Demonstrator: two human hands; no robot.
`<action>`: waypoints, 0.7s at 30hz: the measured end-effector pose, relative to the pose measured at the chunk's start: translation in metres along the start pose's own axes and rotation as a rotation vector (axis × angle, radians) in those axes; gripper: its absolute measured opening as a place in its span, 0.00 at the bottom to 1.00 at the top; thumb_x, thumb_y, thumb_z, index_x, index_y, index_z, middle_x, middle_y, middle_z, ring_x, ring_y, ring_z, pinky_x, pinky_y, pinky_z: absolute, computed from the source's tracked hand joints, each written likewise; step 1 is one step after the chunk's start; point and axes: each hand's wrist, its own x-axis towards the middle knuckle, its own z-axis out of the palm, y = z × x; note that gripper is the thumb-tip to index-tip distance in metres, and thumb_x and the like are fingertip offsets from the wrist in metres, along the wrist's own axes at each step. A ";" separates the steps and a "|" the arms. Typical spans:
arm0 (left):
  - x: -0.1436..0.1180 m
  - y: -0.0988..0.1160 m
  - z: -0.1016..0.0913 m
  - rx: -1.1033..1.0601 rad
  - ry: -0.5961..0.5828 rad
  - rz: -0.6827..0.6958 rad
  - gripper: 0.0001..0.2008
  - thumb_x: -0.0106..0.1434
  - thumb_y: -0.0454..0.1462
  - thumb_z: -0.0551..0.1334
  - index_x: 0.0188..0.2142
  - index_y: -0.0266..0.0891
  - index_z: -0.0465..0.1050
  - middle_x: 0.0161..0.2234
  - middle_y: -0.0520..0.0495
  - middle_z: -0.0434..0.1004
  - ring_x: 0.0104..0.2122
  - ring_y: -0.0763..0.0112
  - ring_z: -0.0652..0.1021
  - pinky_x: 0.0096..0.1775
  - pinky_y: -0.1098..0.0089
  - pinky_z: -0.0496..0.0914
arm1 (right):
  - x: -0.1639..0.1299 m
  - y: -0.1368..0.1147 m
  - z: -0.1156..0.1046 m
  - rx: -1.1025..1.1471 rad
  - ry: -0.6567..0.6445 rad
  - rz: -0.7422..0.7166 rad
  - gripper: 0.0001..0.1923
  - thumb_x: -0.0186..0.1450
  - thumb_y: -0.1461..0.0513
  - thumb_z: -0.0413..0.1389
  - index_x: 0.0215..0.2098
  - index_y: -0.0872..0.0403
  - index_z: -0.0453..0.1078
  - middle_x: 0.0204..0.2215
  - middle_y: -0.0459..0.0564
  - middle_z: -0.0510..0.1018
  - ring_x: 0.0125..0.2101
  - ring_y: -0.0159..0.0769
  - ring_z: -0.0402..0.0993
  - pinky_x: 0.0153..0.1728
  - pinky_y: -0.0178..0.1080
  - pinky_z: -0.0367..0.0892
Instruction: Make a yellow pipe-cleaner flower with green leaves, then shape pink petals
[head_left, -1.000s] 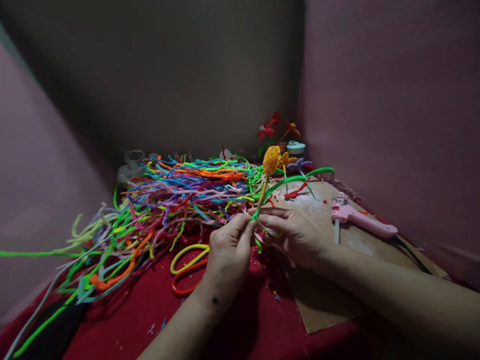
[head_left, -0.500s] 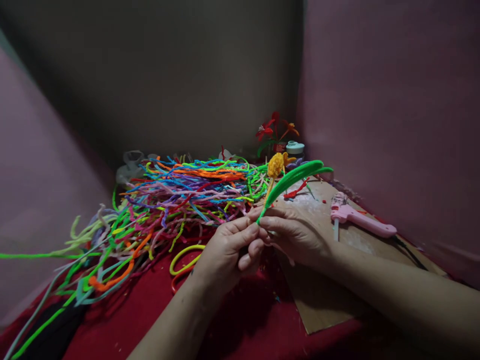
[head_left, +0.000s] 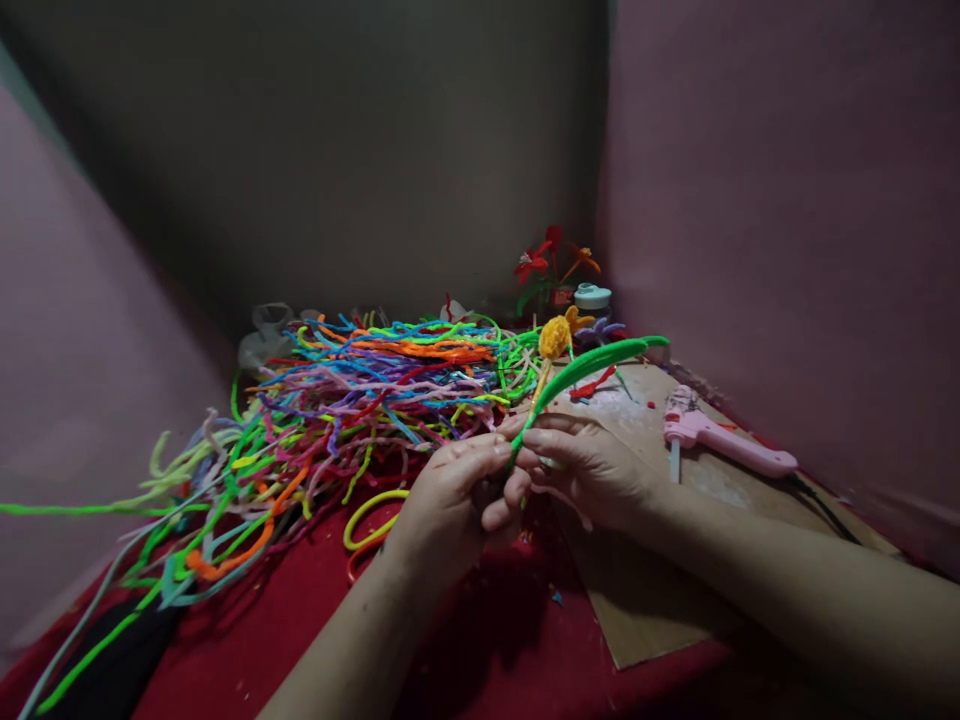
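Between my two hands rises a green pipe-cleaner leaf [head_left: 589, 365], its long loops curving up and to the right. My left hand [head_left: 457, 490] pinches the narrow lower end of the leaf. Close beside it, my right hand [head_left: 592, 465] is closed with thumb and fingers at the same stem. Just behind the leaf stands a fuzzy yellow ball-shaped bloom [head_left: 555, 338] on a yellowish stalk, which runs down behind the fingers; whether a hand grips it too is hidden.
A large heap of coloured pipe cleaners [head_left: 390, 375] spreads left. Yellow-handled scissors [head_left: 367, 520] lie by my left wrist. On a cardboard sheet [head_left: 645, 600] at right rests a pink glue gun [head_left: 727, 440]. Red pipe-cleaner flowers [head_left: 532, 262] and a pale-lidded bottle [head_left: 592, 297] stand behind.
The green leaf has tilted a little lower and looks narrower. My left fingers have shifted slightly at its base. The whole view has moved a little.
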 end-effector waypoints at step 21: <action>0.001 -0.009 0.006 0.190 0.105 0.035 0.05 0.56 0.35 0.55 0.25 0.37 0.64 0.14 0.60 0.55 0.11 0.86 0.49 0.14 0.80 0.46 | 0.004 0.011 -0.007 -0.005 -0.061 -0.005 0.06 0.54 0.61 0.62 0.30 0.54 0.73 0.22 0.43 0.69 0.24 0.25 0.63 0.26 0.31 0.59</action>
